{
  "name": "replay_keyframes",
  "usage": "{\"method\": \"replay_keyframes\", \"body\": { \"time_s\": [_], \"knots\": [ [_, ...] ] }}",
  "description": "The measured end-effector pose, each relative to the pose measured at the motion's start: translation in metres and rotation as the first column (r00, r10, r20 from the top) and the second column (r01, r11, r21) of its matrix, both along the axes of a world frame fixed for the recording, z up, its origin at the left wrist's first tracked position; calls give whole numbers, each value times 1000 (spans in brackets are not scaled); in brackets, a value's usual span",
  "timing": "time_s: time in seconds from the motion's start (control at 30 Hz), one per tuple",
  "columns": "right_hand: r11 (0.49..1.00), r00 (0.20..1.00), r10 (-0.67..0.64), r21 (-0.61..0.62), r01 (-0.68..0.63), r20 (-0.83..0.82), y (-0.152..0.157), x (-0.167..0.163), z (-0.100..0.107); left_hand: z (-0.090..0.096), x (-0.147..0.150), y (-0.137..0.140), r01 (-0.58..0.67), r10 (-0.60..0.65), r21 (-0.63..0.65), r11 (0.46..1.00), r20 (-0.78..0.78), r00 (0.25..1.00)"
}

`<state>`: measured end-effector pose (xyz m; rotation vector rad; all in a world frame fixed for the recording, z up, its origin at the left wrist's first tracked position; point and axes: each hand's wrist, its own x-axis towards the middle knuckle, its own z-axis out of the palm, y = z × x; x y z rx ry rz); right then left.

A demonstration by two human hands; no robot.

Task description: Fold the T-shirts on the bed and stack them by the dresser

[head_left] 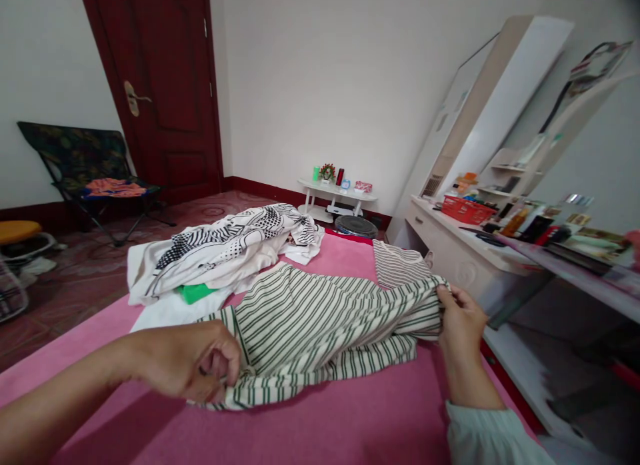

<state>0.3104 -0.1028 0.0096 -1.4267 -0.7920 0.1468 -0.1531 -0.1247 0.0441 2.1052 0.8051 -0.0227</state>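
A white shirt with green stripes (310,318) lies across the pink bed cover, its near edge gathered in folds. My left hand (200,362) pinches the fabric at the shirt's near left corner, fingers closed. At the right end my right hand (460,315) grips another part of the same shirt between thumb and fingers and lifts it slightly. Between the two hands the cloth is stretched in a long slanting fold. The fingertips of my left hand are partly hidden by the hand itself.
White clothes with black patterns (225,252) are heaped at the far left of the bed (350,425). A finely striped garment (400,264) lies beyond the shirt. On the right stands a dressing table with a red basket (465,210). A folding chair (95,165) is near the door (160,85).
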Motion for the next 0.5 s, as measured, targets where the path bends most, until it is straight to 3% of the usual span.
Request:
{"method": "replay_keyframes", "body": {
  "time_s": [0.07, 0.13, 0.2, 0.27, 0.33, 0.4, 0.5],
  "knots": [
    [976, 990, 138, -173, -129, 42, 1, -4, -1, 5, 5, 7, -71, 68, 69, 995, 51, 996],
    [883, 911, 359, -392, -259, 205, 1, -9, -4, -1, 11, 17, -214, 181, 311, 926, 130, 975],
    [735, 758, 569, -611, -295, 318, -2, -14, -9, -17, 16, 24, -261, 234, 472, 842, 117, 965],
    [561, 611, 723, -789, -250, 321, -5, -19, -13, -35, 21, 24, -200, 225, 503, 841, 12, 974],
    [445, 540, 783, -884, -144, 307, -9, -26, -14, -48, 28, 15, -152, 212, 487, 860, -69, 975],
    [396, 520, 794, -917, -50, 315, -12, -37, -13, -51, 36, 0, -167, 239, 464, 870, -100, 966],
    [400, 471, 808, -916, 4, 355, -19, -57, -10, -43, 44, -25, -203, 284, 375, 905, -174, 943]
  ]
}}
